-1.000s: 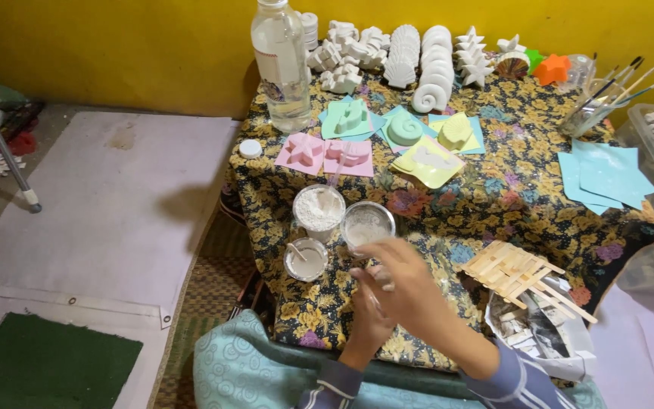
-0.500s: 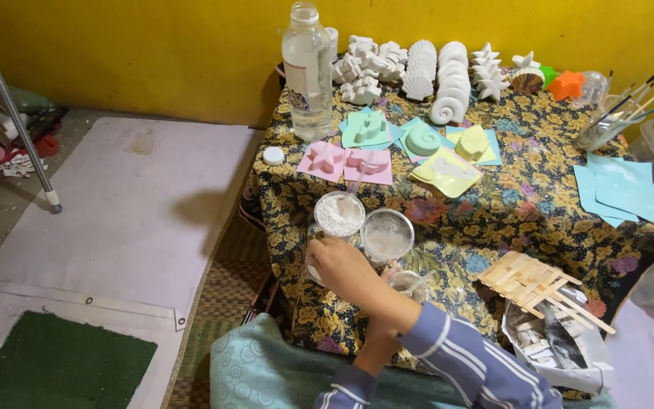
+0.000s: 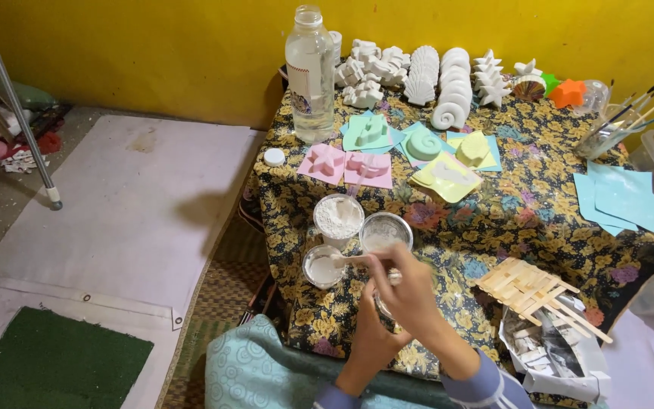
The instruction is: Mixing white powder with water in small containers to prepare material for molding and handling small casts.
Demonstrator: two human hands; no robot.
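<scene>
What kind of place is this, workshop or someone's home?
Probably a home craft corner for plaster casting, not a proper workshop. A low table under a floral cloth against a yellow wall holds white cast shapes, coloured moulds and cups of white powder; mats cover the floor.

Bright, even light; slight blur
</scene>
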